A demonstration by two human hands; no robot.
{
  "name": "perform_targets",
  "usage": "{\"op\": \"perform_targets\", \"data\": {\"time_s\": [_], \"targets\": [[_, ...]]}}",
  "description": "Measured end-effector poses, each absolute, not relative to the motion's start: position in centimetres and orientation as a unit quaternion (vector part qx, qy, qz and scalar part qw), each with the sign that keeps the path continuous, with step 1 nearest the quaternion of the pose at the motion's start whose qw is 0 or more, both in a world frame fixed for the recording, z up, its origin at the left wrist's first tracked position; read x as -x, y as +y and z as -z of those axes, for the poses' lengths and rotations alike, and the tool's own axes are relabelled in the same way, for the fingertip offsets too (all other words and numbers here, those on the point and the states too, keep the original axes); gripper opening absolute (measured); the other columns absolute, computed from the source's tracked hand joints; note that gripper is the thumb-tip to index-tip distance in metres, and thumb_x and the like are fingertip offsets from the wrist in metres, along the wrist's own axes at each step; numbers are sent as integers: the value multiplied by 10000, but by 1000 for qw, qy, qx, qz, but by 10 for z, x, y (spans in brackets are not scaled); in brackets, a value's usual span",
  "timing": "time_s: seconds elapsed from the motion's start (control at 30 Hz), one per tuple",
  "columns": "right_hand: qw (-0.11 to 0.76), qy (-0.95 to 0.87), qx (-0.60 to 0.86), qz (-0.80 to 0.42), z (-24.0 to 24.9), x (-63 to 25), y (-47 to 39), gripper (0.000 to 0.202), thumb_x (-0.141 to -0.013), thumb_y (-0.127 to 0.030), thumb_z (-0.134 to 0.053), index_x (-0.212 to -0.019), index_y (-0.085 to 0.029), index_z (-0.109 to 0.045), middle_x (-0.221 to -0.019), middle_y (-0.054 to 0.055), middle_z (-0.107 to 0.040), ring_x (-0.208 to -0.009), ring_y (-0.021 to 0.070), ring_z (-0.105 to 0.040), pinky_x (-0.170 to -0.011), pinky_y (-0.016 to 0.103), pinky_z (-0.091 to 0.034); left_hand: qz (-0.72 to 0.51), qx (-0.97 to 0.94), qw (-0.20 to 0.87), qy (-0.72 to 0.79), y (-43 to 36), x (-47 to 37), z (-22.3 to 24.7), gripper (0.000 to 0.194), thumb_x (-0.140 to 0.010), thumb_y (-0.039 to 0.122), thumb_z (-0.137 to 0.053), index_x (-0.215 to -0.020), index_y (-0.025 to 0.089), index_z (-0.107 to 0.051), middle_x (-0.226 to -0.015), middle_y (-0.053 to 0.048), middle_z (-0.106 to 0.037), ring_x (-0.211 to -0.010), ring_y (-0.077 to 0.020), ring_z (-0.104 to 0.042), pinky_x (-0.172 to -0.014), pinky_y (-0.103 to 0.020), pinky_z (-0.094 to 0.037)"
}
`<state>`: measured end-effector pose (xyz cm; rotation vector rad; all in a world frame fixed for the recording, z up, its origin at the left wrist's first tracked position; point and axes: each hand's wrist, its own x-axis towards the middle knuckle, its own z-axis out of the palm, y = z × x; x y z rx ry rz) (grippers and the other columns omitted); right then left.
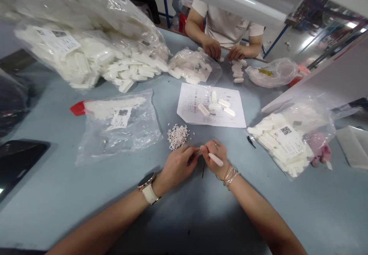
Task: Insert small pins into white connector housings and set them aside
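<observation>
My left hand [178, 167], with a watch at the wrist, is closed on a small pale piece [199, 152] at the middle of the table. Close against it, my right hand [214, 156] grips a white-handled tool [215, 159], its tip hidden near the small piece. A pile of tiny whitish pellets [178, 136] lies just beyond my left hand. Farther off is a printed sheet [184, 105] with several white blocks [214, 106] on it.
Large clear bags of white parts [86, 52] fill the back left. A flat bag [138, 132] with a red scoop [78, 108] lies left. Another parts bag [287, 140] is at right. Across the table, a person's hands [212, 48] work beside white blocks. A black tray [23, 163] sits far left.
</observation>
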<state>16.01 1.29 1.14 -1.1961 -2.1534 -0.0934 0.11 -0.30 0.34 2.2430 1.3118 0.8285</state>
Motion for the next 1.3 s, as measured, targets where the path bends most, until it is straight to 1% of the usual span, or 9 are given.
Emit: {"op": "perform_targets", "data": {"time_s": [0.1, 0.27, 0.37, 0.6, 0.87, 1.0, 1.1, 1.2, 1.3], "targets": [[328, -831, 449, 26, -10, -160, 14, 415, -979, -297, -292, -605, -212, -447, -524, 5, -513, -531, 142, -457, -559, 258, -340, -294, -806, 204, 471, -3, -1, -4, 105, -830, 180, -497, -860, 178, -597, -758, -39, -623, -660, -156, -601, -586, -260, -475], [382, -780, 494, -32, -5, -163, 15, 422, -978, -318, -269, -620, -205, -460, -524, -3, -481, -506, 134, -451, -515, 254, -310, -284, -809, 202, 473, -3, -1, -3, 140, -842, 195, -482, -908, 180, -604, -795, -48, -632, -707, -164, -617, -621, -268, -489], [404, -748, 525, -41, 1, -166, 12, 432, -970, -336, -277, -606, -202, -466, -508, -5, -472, -481, 130, -440, -489, 255, -296, -284, -810, 204, 470, -3, -1, -3, 159, -848, 197, -474, -933, 181, -608, -812, -50, -636, -713, -162, -617, -627, -268, -493], [439, -688, 566, -120, 15, -170, 8, 434, -955, -381, -285, -635, -190, -508, -545, 10, -517, -504, 130, -496, -506, 249, -375, -289, -810, 202, 469, -3, -1, -5, 159, -845, 192, -475, -919, 172, -614, -785, -47, -630, -681, -158, -605, -599, -263, -478], [438, -689, 564, -125, 11, -169, 9, 451, -954, -402, -281, -625, -192, -507, -534, 5, -516, -491, 122, -498, -498, 241, -385, -284, -806, 214, 473, -3, -2, -5, 158, -838, 181, -481, -919, 158, -615, -804, -58, -634, -699, -172, -615, -615, -278, -487], [415, -703, 566, -111, 6, -167, 10, 451, -960, -393, -282, -617, -192, -494, -511, 4, -511, -476, 120, -489, -489, 239, -360, -282, -806, 215, 474, -3, -1, -5, 152, -839, 186, -477, -904, 171, -613, -787, -51, -631, -701, -172, -616, -615, -276, -488], [405, -710, 569, -83, 2, -165, 12, 455, -964, -386, -278, -594, -200, -467, -489, -5, -485, -451, 116, -452, -473, 240, -330, -281, -803, 218, 477, -2, -1, -5, 142, -839, 188, -480, -900, 183, -608, -798, -45, -631, -702, -156, -610, -627, -262, -484], [402, -720, 563, -63, 1, -164, 13, 457, -965, -388, -277, -580, -207, -445, -477, -14, -457, -436, 114, -413, -457, 245, -301, -279, -805, 222, 475, -2, -1, -5, 142, -837, 191, -487, -907, 175, -611, -771, -40, -614, -684, -156, -600, -604, -258, -474], [412, -716, 559, -72, 4, -165, 11, 454, -964, -395, -275, -591, -208, -455, -483, -10, -469, -446, 118, -434, -465, 247, -313, -282, -804, 224, 473, -3, -1, -5, 152, -839, 191, -480, -912, 175, -612, -769, -38, -610, -670, -152, -594, -599, -257, -472]]}}
